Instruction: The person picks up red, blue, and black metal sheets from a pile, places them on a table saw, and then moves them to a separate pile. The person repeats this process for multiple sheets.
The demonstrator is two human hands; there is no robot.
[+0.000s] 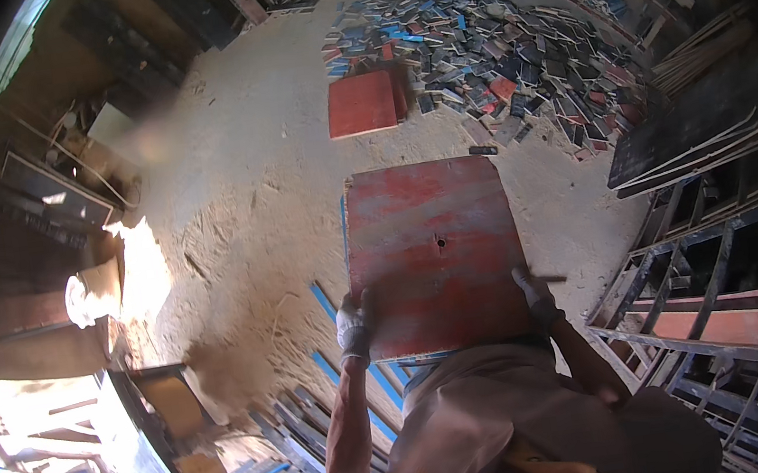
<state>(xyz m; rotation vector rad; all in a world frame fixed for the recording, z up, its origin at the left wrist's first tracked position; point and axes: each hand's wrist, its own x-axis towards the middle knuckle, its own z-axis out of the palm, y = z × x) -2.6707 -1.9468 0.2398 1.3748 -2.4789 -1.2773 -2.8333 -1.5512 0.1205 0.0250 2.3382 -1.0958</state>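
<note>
A worn red board (pixel 432 229), roughly square with a small dark hole near its middle, is held level in front of my body. My left hand (pixel 353 326), in a whitish work glove, grips its left edge near the lower corner. On the opposite edge my right hand (pixel 536 295), gloved too, holds the board at about the same height. A bluish edge shows along its left side; whether other boards lie under it I cannot tell. Farther ahead, a smaller-looking stack of red boards (pixel 360 104) rests on the floor.
A wide heap of small cut board pieces (pixel 469 45), black, blue and red, covers the floor ahead and right. At right stand a metal rack (pixel 699 266) and dark panels (pixel 701 122). Long strips (pixel 340 378) lie left of my legs. Sawdust coats the floor (pixel 231 148).
</note>
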